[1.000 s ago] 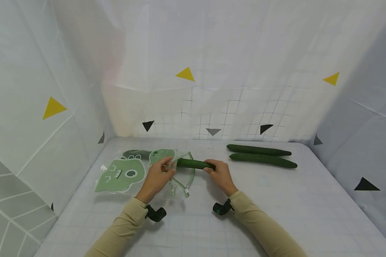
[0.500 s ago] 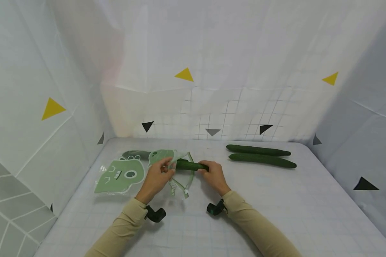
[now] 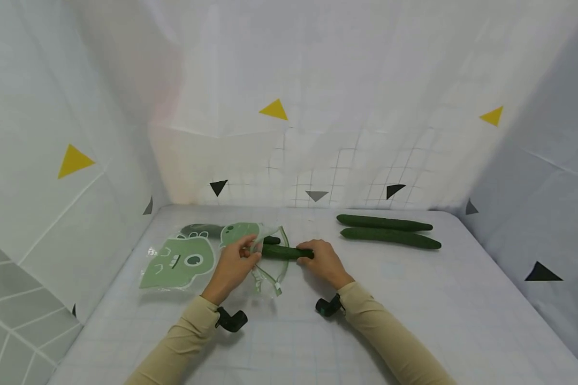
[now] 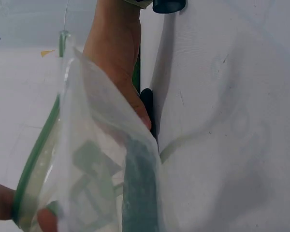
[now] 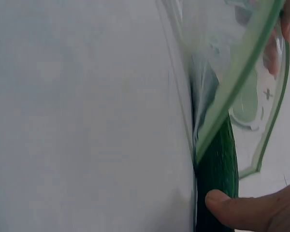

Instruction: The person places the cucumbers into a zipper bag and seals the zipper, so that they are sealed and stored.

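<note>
Green, slender cucumber (image 3: 279, 252) gripped by fingers of the right hand (image 3: 326, 263), partway inside a clear, green-zipped plastic bag (image 4: 99, 111) pinched by fingers of the left hand (image 3: 232, 269).

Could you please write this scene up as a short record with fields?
Left hand: left hand pinches the bag near its mouth
Right hand: right hand grips the outer end of the held cucumber
Held cucumber: partly inside the bag, outer end sticking out
Bag: clear, green print, green-edged mouth open toward the right hand
Beside held cucumber: another dark green end at the mouth
Loose cucumbers: two, side by side on the right, rear one and front one
Surface: white table
</note>
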Action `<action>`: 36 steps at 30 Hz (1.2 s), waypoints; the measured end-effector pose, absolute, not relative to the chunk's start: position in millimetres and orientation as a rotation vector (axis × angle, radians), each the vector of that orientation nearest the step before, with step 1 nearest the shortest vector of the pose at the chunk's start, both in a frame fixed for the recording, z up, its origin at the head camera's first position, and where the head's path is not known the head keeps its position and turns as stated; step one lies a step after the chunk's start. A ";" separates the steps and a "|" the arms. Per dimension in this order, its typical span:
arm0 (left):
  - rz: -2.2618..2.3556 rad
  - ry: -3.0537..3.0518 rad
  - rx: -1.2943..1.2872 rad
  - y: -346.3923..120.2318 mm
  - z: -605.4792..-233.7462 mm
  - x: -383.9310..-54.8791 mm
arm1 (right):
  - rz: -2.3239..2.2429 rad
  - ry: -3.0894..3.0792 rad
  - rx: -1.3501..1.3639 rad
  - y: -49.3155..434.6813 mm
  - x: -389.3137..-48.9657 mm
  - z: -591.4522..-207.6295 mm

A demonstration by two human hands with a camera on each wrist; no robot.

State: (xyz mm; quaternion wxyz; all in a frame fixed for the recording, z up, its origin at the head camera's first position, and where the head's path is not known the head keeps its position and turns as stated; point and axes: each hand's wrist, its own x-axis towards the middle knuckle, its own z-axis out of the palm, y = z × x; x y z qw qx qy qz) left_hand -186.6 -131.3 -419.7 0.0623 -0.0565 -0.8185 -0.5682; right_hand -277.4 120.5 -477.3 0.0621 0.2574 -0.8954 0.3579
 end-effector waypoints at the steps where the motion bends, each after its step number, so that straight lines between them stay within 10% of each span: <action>1: -1.725 -2.471 -0.172 -131.2 -418.8 -186.7 | 1.070 -2.710 0.778 124.2 -277.9 -476.1; 36: -1.741 -2.478 -0.154 -129.4 -413.0 -186.3 | 1.060 -2.589 0.940 134.2 -287.8 -474.6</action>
